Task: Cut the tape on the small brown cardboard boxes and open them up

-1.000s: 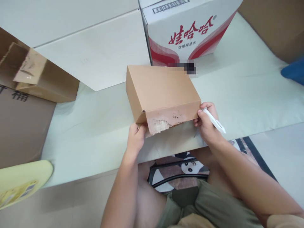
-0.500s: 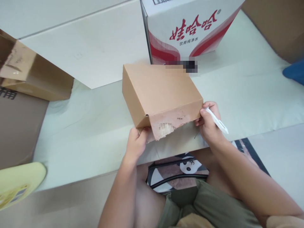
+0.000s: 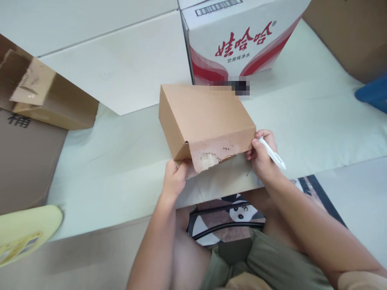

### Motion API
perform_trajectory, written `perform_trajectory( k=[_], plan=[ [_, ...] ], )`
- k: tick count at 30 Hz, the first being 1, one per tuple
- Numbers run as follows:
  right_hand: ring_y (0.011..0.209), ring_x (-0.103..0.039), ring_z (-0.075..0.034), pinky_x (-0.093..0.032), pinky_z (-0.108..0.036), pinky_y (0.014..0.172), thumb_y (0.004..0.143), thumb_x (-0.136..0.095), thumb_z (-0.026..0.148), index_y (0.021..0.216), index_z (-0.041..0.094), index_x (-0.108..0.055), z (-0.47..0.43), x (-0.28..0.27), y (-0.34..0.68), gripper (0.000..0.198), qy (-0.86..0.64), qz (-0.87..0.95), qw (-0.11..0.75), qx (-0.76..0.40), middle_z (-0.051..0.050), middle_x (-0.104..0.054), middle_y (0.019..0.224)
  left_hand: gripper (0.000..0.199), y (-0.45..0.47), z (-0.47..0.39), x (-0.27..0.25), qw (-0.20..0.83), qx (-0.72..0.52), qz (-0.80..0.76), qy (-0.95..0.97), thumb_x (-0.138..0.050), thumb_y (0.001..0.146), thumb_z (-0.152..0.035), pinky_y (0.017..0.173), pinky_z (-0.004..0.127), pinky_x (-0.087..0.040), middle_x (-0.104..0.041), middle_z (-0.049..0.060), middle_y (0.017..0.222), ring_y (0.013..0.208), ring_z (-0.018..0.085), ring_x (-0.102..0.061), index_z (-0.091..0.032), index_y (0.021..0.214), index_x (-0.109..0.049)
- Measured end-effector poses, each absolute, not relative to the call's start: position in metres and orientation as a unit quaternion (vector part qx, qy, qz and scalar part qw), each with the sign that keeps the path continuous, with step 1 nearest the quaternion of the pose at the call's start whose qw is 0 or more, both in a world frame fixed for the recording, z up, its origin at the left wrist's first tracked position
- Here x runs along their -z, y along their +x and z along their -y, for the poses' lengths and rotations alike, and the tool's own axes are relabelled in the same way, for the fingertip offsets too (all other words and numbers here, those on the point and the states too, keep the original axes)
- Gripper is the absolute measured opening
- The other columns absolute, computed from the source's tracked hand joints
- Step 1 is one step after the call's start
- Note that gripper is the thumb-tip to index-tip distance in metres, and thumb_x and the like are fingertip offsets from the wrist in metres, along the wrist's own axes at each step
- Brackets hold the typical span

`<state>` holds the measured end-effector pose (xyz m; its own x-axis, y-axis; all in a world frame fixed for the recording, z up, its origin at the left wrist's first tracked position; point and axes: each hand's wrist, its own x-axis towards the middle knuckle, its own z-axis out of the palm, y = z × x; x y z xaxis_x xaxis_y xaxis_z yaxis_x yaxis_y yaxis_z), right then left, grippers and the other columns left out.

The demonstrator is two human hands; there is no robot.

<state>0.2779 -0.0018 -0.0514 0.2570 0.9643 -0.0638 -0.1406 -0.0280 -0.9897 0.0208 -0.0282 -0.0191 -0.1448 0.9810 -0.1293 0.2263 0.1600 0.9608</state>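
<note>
- My left hand (image 3: 174, 179) grasps the brown box (image 3: 205, 112) at its near left corner, with the thumb pressed on a flap.
- My right hand (image 3: 265, 156) grasps the near right corner, and it holds also a slim white tool (image 3: 273, 155).
- The brown box is in front of a white carton (image 3: 232, 44) with red print, above the bench (image 3: 105, 169); I cannot tell if its underside touches.
- Torn tape (image 3: 211, 149) covers its near edge.

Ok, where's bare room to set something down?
Pale green surface is bare right of the tan cardboard box, to the rounded blue object; also left, to the brown cardboard carton. Crowded: behind, red-printed white carton; in front, left hand and right hand.
</note>
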Motion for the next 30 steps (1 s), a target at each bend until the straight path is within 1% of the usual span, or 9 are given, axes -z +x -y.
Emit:
perform_trajectory(
  k=[4,7,10,14,18,22,26,30],
  plan=[
    [0.045,-0.044,-0.010,-0.031,-0.021,0.041,0.083,-0.062,0.035,0.099,0.030,-0.041,0.0009,0.0525,0.2776,0.027,-0.539,0.380,0.583,-0.474,0.010,-0.044,0.062,0.024,0.0207,0.0286,0.0196,0.443,-0.431,-0.619,0.484,-0.062,0.074,-0.040,0.062,0.030,-0.048,-0.056,0.000,0.059,0.061,0.018,-0.055,-0.021,0.061,-0.058],
    [0.046,-0.044,-0.010,-0.031,-0.021,0.041,0.084,-0.061,0.036,0.099,0.030,-0.041,0.0008,0.0555,0.2785,0.026,-0.533,0.386,0.585,-0.473,0.010,-0.043,0.062,0.023,0.0212,0.0272,0.0199,0.448,-0.433,-0.617,0.480,-0.062,0.075,-0.041,0.061,0.029,-0.047,-0.058,0.001,0.062,0.063,0.018,-0.056,-0.020,0.065,-0.060],
    [0.046,-0.045,-0.010,-0.032,-0.021,0.041,0.086,-0.061,0.038,0.099,0.030,-0.041,0.0008,0.0568,0.2785,0.026,-0.531,0.396,0.582,-0.471,0.010,-0.043,0.062,0.024,0.0220,0.0248,0.0195,0.458,-0.435,-0.619,0.467,-0.062,0.073,-0.043,0.059,0.029,-0.044,-0.057,0.001,0.063,0.065,0.019,-0.055,-0.021,0.066,-0.060],
    [0.045,-0.043,-0.010,-0.032,-0.020,0.041,0.084,-0.063,0.038,0.098,0.030,-0.041,0.0006,0.0533,0.2767,0.028,-0.536,0.387,0.583,-0.472,0.011,-0.044,0.060,0.024,0.0226,0.0234,0.0197,0.466,-0.436,-0.616,0.462,-0.061,0.071,-0.044,0.059,0.029,-0.043,-0.056,0.001,0.063,0.064,0.018,-0.055,-0.021,0.067,-0.059],
    [0.045,-0.043,-0.010,-0.031,-0.020,0.041,0.081,-0.064,0.037,0.098,0.029,-0.041,0.0006,0.0501,0.2757,0.030,-0.546,0.372,0.582,-0.474,0.011,-0.046,0.060,0.024,0.0217,0.0250,0.0230,0.461,-0.447,-0.607,0.469,-0.061,0.074,-0.044,0.059,0.029,-0.044,-0.058,0.000,0.063,0.064,0.018,-0.056,-0.021,0.067,-0.059],
    [0.044,-0.043,-0.010,-0.031,-0.020,0.041,0.082,-0.063,0.035,0.099,0.030,-0.040,0.0007,0.0518,0.2762,0.029,-0.539,0.372,0.586,-0.478,0.011,-0.045,0.060,0.023,0.0212,0.0250,0.0238,0.467,-0.445,-0.608,0.464,-0.061,0.074,-0.042,0.060,0.029,-0.045,-0.059,0.001,0.063,0.065,0.019,-0.058,-0.021,0.067,-0.059],
    [0.044,-0.043,-0.010,-0.032,-0.020,0.041,0.084,-0.062,0.034,0.100,0.030,-0.041,0.0011,0.0539,0.2773,0.028,-0.545,0.372,0.578,-0.480,0.011,-0.048,0.059,0.022,0.0218,0.0234,0.0208,0.455,-0.442,-0.615,0.468,-0.060,0.072,-0.042,0.061,0.029,-0.047,-0.060,0.001,0.065,0.067,0.020,-0.058,-0.020,0.069,-0.063],
    [0.045,-0.044,-0.010,-0.032,-0.020,0.041,0.085,-0.062,0.036,0.100,0.030,-0.041,0.0011,0.0552,0.2779,0.026,-0.542,0.389,0.579,-0.470,0.011,-0.046,0.061,0.023,0.0217,0.0234,0.0215,0.455,-0.444,-0.613,0.469,-0.060,0.073,-0.042,0.062,0.030,-0.047,-0.058,0.001,0.062,0.065,0.019,-0.057,-0.021,0.065,-0.060]
  ],
)
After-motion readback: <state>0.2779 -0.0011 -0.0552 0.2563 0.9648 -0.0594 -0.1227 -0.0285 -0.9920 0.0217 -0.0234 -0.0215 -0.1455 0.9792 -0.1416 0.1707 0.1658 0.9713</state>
